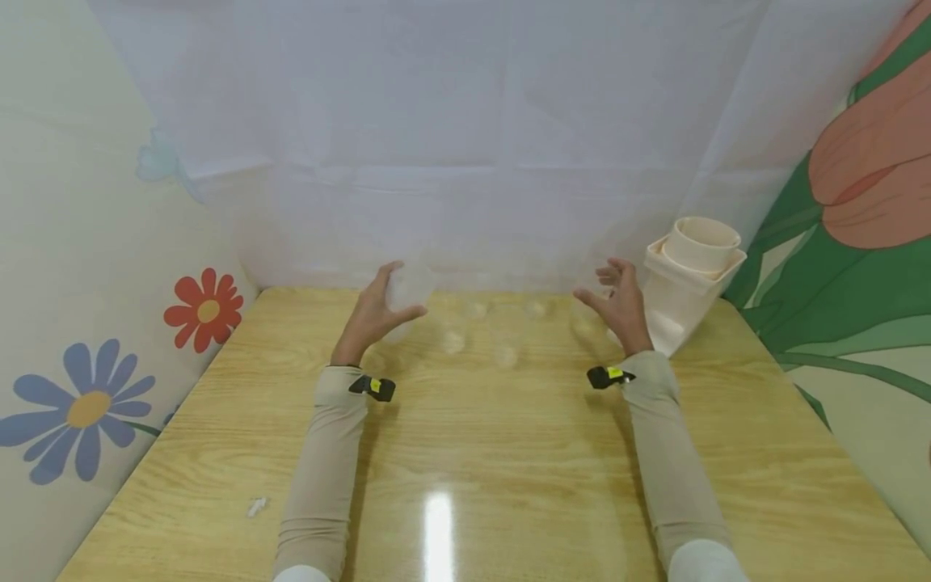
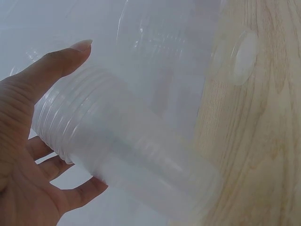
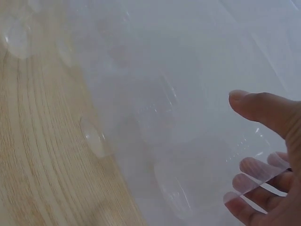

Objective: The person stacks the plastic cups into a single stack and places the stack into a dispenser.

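My left hand (image 1: 374,311) holds a nested stack of clear plastic cups (image 2: 127,141), its thumb over the ringed rims and its fingers beneath. From the head view that stack (image 1: 410,289) tilts above the table's back left part. Toward the back right, my right hand (image 1: 618,303) is spread beside a faint clear plastic cup (image 3: 174,188). Its thumb stands apart from its loosely bent fingers, and some fingertips show through the cup's clear wall. Between the hands stand several more clear cups (image 1: 454,342); mostly their round bases show, as their walls are nearly invisible.
A cream-coloured container (image 1: 684,295) with a round tube-like piece (image 1: 703,242) at its top stands at the back right, just beyond my right hand. White cloth (image 1: 451,137) hangs behind the wooden table (image 1: 509,453). A small white scrap (image 1: 257,507) lies at front left.
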Tool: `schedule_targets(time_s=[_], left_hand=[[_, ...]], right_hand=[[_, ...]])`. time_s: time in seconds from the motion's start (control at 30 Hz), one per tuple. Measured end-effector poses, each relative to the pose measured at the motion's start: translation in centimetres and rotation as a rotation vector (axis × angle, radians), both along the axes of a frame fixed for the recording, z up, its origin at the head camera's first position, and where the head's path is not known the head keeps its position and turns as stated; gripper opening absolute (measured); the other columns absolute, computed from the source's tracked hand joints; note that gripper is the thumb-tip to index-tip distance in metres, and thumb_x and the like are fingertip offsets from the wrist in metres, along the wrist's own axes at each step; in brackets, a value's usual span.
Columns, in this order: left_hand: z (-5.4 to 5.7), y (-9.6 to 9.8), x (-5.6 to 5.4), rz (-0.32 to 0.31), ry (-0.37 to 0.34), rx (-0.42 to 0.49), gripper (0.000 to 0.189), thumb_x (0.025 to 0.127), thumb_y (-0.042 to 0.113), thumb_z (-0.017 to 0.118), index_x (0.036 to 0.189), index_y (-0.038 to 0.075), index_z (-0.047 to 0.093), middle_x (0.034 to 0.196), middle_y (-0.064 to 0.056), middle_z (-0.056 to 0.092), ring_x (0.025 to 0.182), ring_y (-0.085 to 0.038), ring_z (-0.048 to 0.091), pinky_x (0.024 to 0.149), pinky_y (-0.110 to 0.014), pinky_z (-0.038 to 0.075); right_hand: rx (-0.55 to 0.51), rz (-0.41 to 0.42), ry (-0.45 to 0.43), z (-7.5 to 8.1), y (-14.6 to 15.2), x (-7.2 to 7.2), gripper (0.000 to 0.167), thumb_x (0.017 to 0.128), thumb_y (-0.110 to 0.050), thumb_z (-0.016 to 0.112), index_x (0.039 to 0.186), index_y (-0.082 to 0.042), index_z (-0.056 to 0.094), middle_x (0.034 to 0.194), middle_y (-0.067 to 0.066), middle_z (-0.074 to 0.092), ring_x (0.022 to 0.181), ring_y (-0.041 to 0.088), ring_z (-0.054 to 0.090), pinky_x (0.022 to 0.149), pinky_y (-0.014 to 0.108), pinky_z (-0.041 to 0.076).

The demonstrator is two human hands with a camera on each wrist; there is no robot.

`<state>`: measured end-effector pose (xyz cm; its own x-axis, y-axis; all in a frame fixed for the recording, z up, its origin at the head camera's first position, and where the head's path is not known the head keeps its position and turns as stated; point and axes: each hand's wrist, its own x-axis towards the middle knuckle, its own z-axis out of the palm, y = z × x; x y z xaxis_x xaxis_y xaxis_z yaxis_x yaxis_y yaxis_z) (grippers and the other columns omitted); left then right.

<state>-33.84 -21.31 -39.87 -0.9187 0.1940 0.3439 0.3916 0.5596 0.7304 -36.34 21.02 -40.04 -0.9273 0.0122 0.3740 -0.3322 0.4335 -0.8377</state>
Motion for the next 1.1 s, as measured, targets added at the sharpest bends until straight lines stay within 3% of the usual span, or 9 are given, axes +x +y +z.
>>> schedule_targets(time_s=[0.23,0.5,0.7,1.1], left_hand=[[0.11,-0.03,0.07,0.004,-0.002,-0.004,0.094,0.084,0.036,0.082,0.156,0.012,0.026,0.157,-0.024,0.033,0.140,-0.043,0.036,0.109,-0.060,0.033],[0.03,-0.16,0.06,0.007,0.005,0.007,0.094,0.084,0.035,0.083,0.156,0.011,0.027,0.149,-0.027,0.041,0.129,-0.046,0.047,0.097,-0.063,0.043],[0.01,-0.17,0.07,0.001,0.002,0.000,0.095,0.084,0.036,0.082,0.156,0.009,0.026,0.154,-0.025,0.036,0.136,-0.045,0.040,0.105,-0.062,0.037],[0.00,-0.09,0.14,0.012,-0.002,-0.006,0.096,0.084,0.035,0.082,0.156,0.008,0.026,0.153,-0.025,0.037,0.135,-0.045,0.042,0.104,-0.063,0.038]], right_hand=[[0.000,-0.008,0.021,0.13,-0.19,-0.12,0.084,0.088,-0.016,0.079,0.151,0.004,0.026,0.146,0.027,0.045,0.131,0.044,0.044,0.108,0.059,0.033],[-0.017,-0.018,0.046,0.50,-0.40,0.05,0.083,0.087,-0.016,0.079,0.150,0.003,0.028,0.143,0.027,0.048,0.128,0.043,0.046,0.106,0.058,0.034],[-0.022,-0.036,0.059,0.54,-0.49,0.14,0.081,0.087,-0.015,0.079,0.150,0.002,0.030,0.141,0.025,0.050,0.127,0.040,0.048,0.104,0.055,0.035],[-0.022,-0.037,0.102,0.99,-0.68,0.39,0.080,0.088,-0.017,0.078,0.149,0.001,0.031,0.140,0.025,0.051,0.126,0.040,0.049,0.102,0.054,0.038]])
